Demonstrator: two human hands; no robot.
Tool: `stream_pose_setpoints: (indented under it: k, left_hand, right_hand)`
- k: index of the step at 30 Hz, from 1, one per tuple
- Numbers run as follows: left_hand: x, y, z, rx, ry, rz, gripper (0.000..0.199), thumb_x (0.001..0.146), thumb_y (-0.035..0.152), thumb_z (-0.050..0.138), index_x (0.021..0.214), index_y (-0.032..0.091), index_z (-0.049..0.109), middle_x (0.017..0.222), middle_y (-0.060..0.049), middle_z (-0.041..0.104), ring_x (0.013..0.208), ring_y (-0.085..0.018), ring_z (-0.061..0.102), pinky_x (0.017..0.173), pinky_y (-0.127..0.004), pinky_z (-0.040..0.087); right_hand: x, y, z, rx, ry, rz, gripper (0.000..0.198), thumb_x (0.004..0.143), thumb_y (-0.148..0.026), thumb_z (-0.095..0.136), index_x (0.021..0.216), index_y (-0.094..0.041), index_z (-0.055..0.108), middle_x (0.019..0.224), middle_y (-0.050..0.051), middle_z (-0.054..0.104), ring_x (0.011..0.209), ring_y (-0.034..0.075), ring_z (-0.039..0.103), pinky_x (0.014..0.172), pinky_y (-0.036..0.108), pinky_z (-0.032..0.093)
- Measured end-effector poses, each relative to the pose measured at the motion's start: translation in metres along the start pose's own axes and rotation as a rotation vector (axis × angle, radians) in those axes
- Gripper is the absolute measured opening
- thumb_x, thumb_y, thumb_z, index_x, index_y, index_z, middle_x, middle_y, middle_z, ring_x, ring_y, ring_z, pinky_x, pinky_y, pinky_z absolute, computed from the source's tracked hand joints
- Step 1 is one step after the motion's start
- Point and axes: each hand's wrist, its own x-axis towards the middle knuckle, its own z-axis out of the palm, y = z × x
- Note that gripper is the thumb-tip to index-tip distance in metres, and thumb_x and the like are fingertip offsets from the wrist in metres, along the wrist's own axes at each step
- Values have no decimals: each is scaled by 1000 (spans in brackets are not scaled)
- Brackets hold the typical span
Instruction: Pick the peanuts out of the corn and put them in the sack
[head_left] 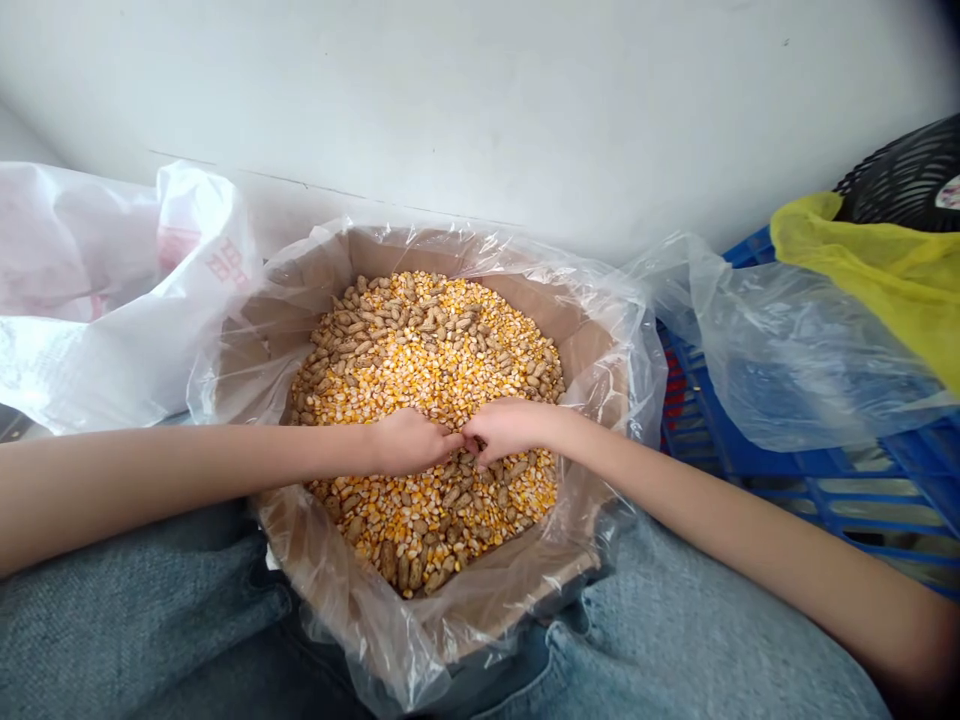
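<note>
A cardboard box (585, 350) lined with a clear plastic bag (641, 350) holds yellow and white corn kernels (420, 370) mixed with unshelled peanuts (360, 330). Over the middle of this mix, my left hand (412, 440) comes in from the left, its fingers curled and its index fingertip meeting the other hand. My right hand (506, 428) is bent down from the right, thumb and fingers pinched together around a small brown piece that looks like a peanut. Whatever sits between the left fingers is hidden. More peanuts lie just below both hands.
The box stands between my jean-clad legs (712, 600), close to a white wall (450, 120). On the left is a white plastic bag (112, 290). To the right are a blue plastic crate (885, 500), a clear bag (795, 370), yellow mesh (877, 270) and a black slatted object (900, 170).
</note>
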Motion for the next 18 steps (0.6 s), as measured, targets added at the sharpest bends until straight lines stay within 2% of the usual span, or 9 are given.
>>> stream_pose_setpoints:
  k: [7, 12, 18]
  left_hand:
    - [5, 1, 10, 118, 32, 38, 18, 80, 16, 35, 90, 15, 51, 72, -5, 60, 59, -15, 58, 44, -22, 37]
    - [5, -1, 9, 81, 52, 23, 26, 83, 30, 32, 84, 15, 53, 71, -5, 61, 59, -15, 58, 44, -22, 37]
    - [5, -7, 6, 52, 48, -17, 26, 82, 28, 32, 82, 15, 55, 77, -5, 62, 63, -15, 58, 48, -22, 38]
  right_hand:
    - [4, -9, 2, -192, 48, -1, 24, 64, -35, 55, 76, -17, 66, 70, 8, 64, 64, 18, 57, 51, 23, 36]
    - [4, -15, 2, -302, 61, -13, 23, 64, -29, 55, 79, -13, 65, 71, 10, 64, 67, 20, 58, 54, 25, 39]
    - [2, -18, 2, -287, 97, -32, 23, 71, -27, 48, 81, -14, 64, 74, 10, 64, 68, 20, 59, 56, 26, 40]
